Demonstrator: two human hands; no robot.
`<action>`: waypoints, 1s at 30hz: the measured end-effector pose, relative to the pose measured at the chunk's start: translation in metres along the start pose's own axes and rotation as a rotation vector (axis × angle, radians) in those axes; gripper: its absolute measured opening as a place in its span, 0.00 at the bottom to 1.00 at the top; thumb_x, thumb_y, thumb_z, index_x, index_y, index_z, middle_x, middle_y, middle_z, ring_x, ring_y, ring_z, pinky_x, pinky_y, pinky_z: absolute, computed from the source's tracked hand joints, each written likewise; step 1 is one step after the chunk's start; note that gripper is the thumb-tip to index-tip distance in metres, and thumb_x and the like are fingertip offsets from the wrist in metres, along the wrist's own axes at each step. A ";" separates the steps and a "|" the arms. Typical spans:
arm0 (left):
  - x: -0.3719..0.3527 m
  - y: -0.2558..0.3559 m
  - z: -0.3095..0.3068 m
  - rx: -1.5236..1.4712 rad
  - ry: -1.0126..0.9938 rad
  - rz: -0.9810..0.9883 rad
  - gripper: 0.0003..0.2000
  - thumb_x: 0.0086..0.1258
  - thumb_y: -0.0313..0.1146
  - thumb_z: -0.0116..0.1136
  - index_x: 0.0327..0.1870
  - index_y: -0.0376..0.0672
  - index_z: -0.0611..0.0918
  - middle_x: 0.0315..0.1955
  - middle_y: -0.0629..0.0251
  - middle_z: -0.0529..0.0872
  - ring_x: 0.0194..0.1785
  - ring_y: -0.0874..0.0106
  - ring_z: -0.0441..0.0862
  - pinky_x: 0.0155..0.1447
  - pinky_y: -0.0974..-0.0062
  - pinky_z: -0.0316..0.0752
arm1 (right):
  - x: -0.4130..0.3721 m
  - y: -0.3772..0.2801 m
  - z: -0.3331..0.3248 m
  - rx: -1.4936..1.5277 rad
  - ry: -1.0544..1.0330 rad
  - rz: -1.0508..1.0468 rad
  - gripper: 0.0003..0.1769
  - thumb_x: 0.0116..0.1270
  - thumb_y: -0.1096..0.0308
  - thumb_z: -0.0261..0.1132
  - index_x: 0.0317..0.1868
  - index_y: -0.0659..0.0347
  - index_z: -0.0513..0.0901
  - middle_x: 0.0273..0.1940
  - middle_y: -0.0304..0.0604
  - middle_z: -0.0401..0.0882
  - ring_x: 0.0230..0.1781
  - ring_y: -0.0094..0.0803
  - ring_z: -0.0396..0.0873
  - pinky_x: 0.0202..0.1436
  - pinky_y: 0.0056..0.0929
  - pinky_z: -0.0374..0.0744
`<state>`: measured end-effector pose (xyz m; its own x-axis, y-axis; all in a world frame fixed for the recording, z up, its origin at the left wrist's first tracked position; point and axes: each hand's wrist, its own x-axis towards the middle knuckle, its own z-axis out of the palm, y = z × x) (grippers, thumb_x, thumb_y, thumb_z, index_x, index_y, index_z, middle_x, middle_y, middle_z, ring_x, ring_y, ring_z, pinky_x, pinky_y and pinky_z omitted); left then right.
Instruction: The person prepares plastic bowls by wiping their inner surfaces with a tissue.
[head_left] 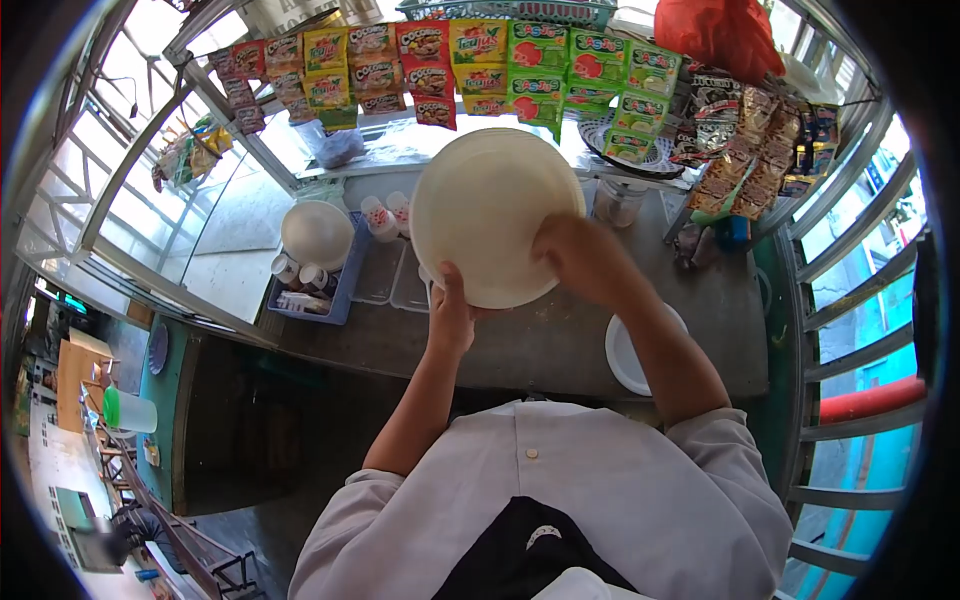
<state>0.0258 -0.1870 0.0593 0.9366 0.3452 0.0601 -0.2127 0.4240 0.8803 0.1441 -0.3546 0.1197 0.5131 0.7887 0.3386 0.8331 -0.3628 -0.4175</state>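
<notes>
A large round cream plate (480, 220) is held up in front of me over the counter, its broad face toward me. My left hand (453, 315) grips its lower left rim, the thumb on the face and the fingers behind. Over the plate's right side is my right hand (568, 255), fingers curled and smeared by motion. A white plate (628, 350) lies on the counter below my right forearm, partly covered by it.
A blue basket (343, 285) holds a white bowl (317, 235) and cups. Clear plastic containers (378, 275) sit beside it. Drink sachets (430, 70) hang across the front, with a jar (618, 203) under them. Metal bars (860, 345) line the right side.
</notes>
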 end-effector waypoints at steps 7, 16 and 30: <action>0.005 -0.012 0.003 0.203 0.009 0.136 0.31 0.75 0.55 0.40 0.62 0.33 0.64 0.48 0.52 0.80 0.43 0.63 0.85 0.36 0.64 0.87 | 0.032 -0.014 0.042 0.155 0.590 -0.078 0.08 0.55 0.77 0.60 0.33 0.56 0.84 0.41 0.48 0.81 0.43 0.49 0.80 0.49 0.43 0.77; 0.013 0.017 -0.026 0.184 0.057 0.066 0.34 0.73 0.59 0.41 0.66 0.36 0.60 0.53 0.52 0.77 0.48 0.61 0.84 0.35 0.67 0.87 | 0.006 0.034 0.032 2.031 0.094 0.531 0.15 0.67 0.75 0.59 0.54 0.61 0.75 0.46 0.47 0.80 0.49 0.35 0.80 0.48 0.30 0.81; 0.008 -0.009 -0.012 0.429 -0.025 0.080 0.30 0.75 0.54 0.43 0.66 0.36 0.63 0.49 0.56 0.79 0.48 0.71 0.80 0.43 0.74 0.80 | 0.008 0.016 0.016 -0.008 0.740 0.062 0.13 0.61 0.78 0.60 0.46 0.60 0.82 0.51 0.46 0.81 0.53 0.39 0.78 0.59 0.36 0.75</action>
<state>0.0319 -0.1781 0.0466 0.9295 0.3401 0.1429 -0.1548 0.0082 0.9879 0.1580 -0.3459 0.1025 0.5615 0.2269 0.7958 0.7983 -0.4016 -0.4487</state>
